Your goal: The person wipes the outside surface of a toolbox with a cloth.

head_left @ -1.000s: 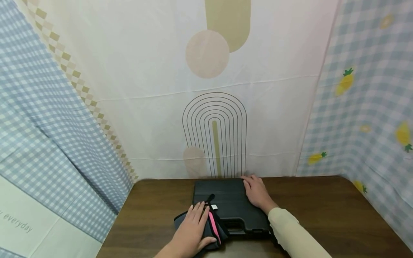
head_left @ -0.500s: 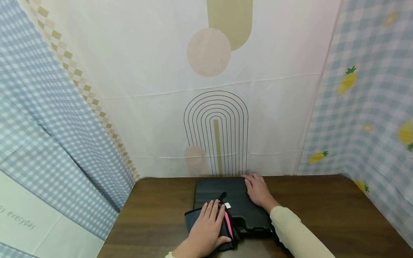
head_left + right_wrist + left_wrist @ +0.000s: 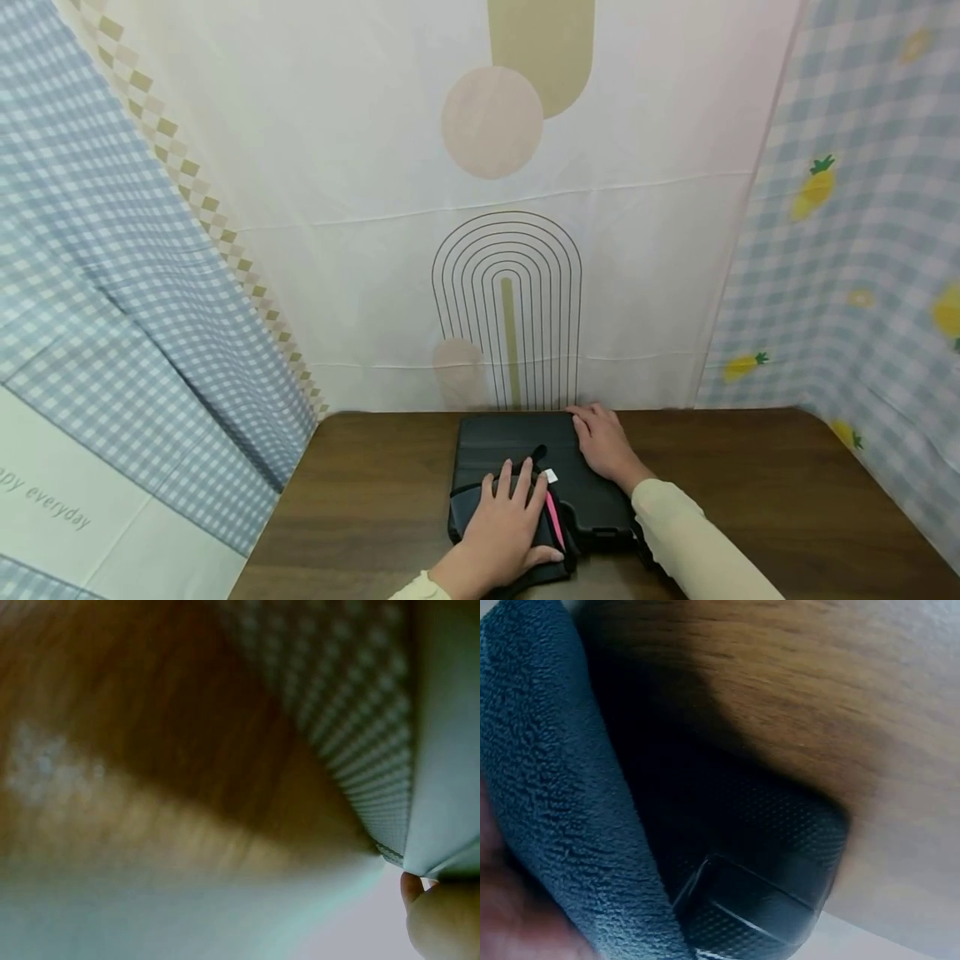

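Note:
A black plastic carrying case [image 3: 487, 437] with a textured surface lies flat on the wooden table. My left hand [image 3: 502, 529] presses a folded dark grey cloth [image 3: 465, 504] with black edging and a pink stripe onto the near left part of the case, fingers straight and spread. In the left wrist view the fuzzy cloth [image 3: 577, 772] hangs over the side of the case [image 3: 772, 825], by a latch. My right hand [image 3: 607, 446] holds the case at its far right corner. Its fingertips bend over the far edge, partly hidden; in the right wrist view a finger shows beyond the case side.
The brown wooden table [image 3: 375, 500] reaches back to a white patterned cloth wall [image 3: 375, 292]. Checked curtains [image 3: 825, 275] hang at both sides. The case's far edge lies close to the back wall.
My left hand and the cloth have slid to the right over the case, covering its handle. The right hand keeps its place on the corner. The head view has shifted slightly.

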